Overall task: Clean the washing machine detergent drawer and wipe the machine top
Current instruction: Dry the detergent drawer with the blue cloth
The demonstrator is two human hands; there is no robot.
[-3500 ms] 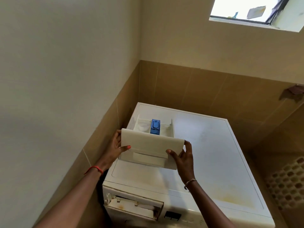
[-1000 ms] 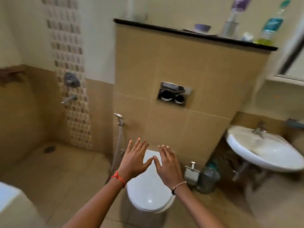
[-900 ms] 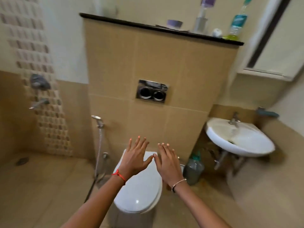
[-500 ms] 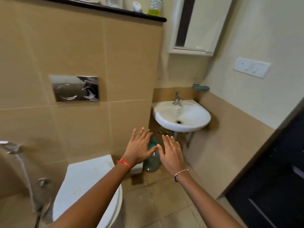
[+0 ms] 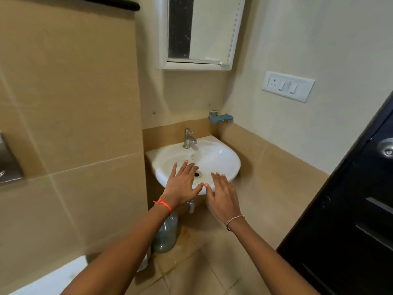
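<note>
Tiled bathroom, with fingers (image 5: 183,169) straight, spread and holding nothing on left hand (image 5: 180,188) and right hand (image 5: 223,194), both held side by side before sink (image 5: 230,160), tap (image 5: 188,139) behind, bottle (image 5: 167,233) beneath, cloth (image 5: 220,118) on ledge; drawer and machine out of view.

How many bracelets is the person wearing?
2. A red thread band on the left wrist, a thin beaded bracelet on the right wrist. Forearms show no others.

Tap (image 5: 190,139) behind sink (image 5: 221,165) basin
</note>
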